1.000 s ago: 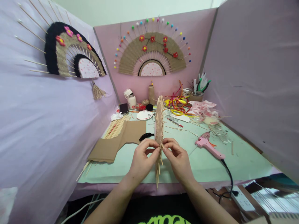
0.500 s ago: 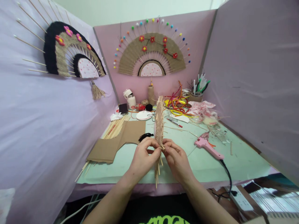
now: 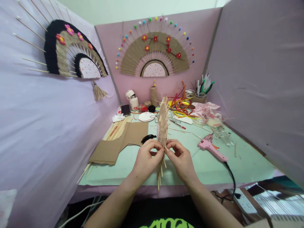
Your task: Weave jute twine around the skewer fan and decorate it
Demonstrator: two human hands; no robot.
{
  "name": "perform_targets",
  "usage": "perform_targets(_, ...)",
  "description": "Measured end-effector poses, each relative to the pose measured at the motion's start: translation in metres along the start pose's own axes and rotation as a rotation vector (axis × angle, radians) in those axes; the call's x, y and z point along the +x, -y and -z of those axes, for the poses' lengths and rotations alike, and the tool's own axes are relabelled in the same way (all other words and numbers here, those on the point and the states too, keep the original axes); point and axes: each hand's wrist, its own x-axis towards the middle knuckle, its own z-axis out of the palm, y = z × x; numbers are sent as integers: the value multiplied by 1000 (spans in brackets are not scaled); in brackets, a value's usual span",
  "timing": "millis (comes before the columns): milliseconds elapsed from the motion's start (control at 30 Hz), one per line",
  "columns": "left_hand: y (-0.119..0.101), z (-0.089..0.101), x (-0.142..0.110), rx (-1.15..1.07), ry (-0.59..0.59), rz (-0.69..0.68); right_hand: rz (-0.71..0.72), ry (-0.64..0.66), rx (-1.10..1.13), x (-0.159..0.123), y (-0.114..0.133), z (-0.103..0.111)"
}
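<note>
Held edge-on between my hands is a woven stick fan, tan, with thin wooden sticks jutting from its top, right side and lower end. My left hand pinches its near part from the left, thumb and forefinger closed. On the other side, my right hand pinches a stick end at the fan's right edge. The fingertips of both hands almost meet there, and they hide the exact grip. A black tassel lies on the table just beyond my left hand.
Cut cardboard and a bundle of sticks lie at left. A pink glue gun with its cord is at right. Behind are a white disc, a bottle and colourful pipe cleaners. Finished fans hang on the walls.
The fan has turned slightly, its top tipping right and showing more of its left face. My right fingers shifted a little at the stick end. Both hands keep hold.
</note>
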Motion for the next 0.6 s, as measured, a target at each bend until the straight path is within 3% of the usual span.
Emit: perform_targets(600, -3, -2, -3, 28, -46, -29, 26, 0, -155, -1, 12, 0)
